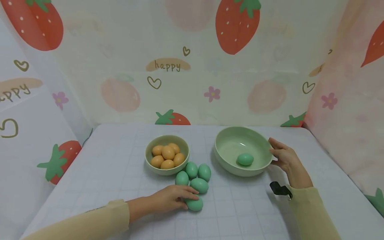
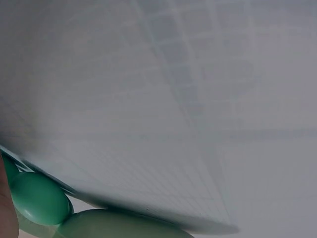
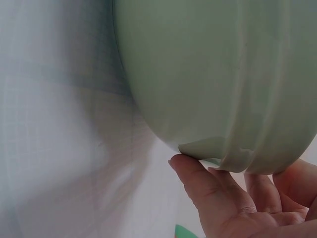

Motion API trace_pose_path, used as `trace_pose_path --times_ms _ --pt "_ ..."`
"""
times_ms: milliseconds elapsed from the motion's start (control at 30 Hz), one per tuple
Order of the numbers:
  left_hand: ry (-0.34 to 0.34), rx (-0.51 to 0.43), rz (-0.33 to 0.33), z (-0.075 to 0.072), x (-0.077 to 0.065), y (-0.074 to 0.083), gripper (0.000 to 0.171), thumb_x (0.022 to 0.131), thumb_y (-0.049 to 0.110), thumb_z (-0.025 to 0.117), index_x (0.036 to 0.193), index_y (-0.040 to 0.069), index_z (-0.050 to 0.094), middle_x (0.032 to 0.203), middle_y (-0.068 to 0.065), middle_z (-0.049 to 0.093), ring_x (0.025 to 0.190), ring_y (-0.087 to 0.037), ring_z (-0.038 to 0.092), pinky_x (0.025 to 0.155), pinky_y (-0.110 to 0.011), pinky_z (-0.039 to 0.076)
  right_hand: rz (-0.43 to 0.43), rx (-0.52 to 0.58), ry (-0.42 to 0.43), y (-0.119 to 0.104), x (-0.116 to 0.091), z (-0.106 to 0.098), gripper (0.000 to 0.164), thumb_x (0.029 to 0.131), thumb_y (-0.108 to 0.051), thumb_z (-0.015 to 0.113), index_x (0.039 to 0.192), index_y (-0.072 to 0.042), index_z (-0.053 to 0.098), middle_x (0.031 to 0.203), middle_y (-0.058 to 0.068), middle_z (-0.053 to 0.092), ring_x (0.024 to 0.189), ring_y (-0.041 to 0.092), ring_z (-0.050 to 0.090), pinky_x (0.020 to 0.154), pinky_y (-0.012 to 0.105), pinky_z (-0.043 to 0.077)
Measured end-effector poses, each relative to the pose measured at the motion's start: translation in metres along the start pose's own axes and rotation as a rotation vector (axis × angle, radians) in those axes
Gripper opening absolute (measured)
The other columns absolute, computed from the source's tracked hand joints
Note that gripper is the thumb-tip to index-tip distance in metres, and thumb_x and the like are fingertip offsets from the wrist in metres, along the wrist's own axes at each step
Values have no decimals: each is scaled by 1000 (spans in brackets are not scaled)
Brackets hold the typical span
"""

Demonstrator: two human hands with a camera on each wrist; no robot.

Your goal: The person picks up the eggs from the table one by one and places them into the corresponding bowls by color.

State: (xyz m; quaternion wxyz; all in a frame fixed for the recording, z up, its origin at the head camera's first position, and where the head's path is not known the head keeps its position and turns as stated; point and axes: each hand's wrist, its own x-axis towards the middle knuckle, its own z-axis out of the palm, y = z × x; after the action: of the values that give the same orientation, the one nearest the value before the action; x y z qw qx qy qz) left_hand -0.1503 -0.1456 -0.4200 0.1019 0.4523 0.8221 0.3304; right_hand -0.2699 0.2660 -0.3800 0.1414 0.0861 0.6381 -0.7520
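Observation:
At the front of a cluster of green eggs, my left hand (image 1: 171,199) pinches the nearest green egg (image 1: 195,204) between thumb and fingers. Several other green eggs (image 1: 205,172) lie just beyond it on the table. My right hand (image 1: 288,161) holds the right side of a large pale green bowl (image 1: 222,156), its fingers bent against the bowl wall (image 3: 188,74) in the right wrist view. One green egg (image 1: 245,159) lies inside that bowl. In the left wrist view a green egg (image 2: 42,198) shows at the lower left, beside part of a finger.
A smaller pale green bowl (image 1: 147,160) full of orange-brown eggs (image 1: 168,152) stands left of the large bowl, right behind the green eggs. The table (image 1: 111,160) has a white checked cover. Strawberry-print sheets (image 1: 180,96) enclose the back and sides.

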Motion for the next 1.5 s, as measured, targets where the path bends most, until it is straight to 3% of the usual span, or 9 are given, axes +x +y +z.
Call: trace_pose_path --times_ms 167,267,400,500,733,1067,1233,1500 --pt "53 -8 17 -3 1 1 40 84 6 73 123 1 66 127 -11 62 122 -21 55 100 -28 46 -12 22 -9 1 0 -1 62 99 5 43 149 -29 31 159 3 2 146 26 -1 114 60 9" --pt "83 -119 -40 -5 1 2 41 83 6 73 123 0 65 127 -13 62 119 -18 56 92 -26 50 -8 30 -5 1 0 -1 61 99 5 43 148 -31 34 159 3 3 146 25 -1 114 60 9" --pt "145 -302 -144 -8 3 5 44 82 6 74 125 0 64 129 -14 61 118 -11 55 84 -25 53 0 9 2 0 1 0 63 100 5 42 153 -20 20 159 2 2 146 25 -2 114 60 11" --pt "200 -382 -191 -11 5 7 45 83 6 74 126 -2 63 129 -14 61 116 -9 54 88 -28 52 4 -4 4 0 1 0 63 100 5 41 154 -14 13 159 2 2 146 26 -2 113 60 11" --pt "296 -459 -341 -22 11 17 44 85 6 73 127 -2 62 126 -15 62 92 -13 55 80 -21 50 -1 -3 1 2 3 0 63 100 6 42 153 -18 18 159 3 2 146 27 0 113 60 13" --pt "374 -503 -416 -29 29 26 46 86 5 73 130 -2 60 124 -15 61 85 -14 58 73 -22 53 -2 -9 -1 1 3 0 63 100 6 40 153 -12 12 159 3 1 146 27 -1 113 60 12" --pt "408 -534 -501 -32 39 32 47 87 7 72 132 3 60 121 -11 62 81 -13 60 74 -27 55 -8 -14 0 0 4 1 63 100 6 40 153 -10 10 159 4 1 146 27 -1 113 60 13" --pt "433 -571 -617 -36 57 37 48 88 11 73 134 9 60 102 -4 67 82 -25 65 76 -35 56 0 -16 10 1 4 0 63 100 6 40 153 -10 10 159 3 1 146 27 0 113 60 13"
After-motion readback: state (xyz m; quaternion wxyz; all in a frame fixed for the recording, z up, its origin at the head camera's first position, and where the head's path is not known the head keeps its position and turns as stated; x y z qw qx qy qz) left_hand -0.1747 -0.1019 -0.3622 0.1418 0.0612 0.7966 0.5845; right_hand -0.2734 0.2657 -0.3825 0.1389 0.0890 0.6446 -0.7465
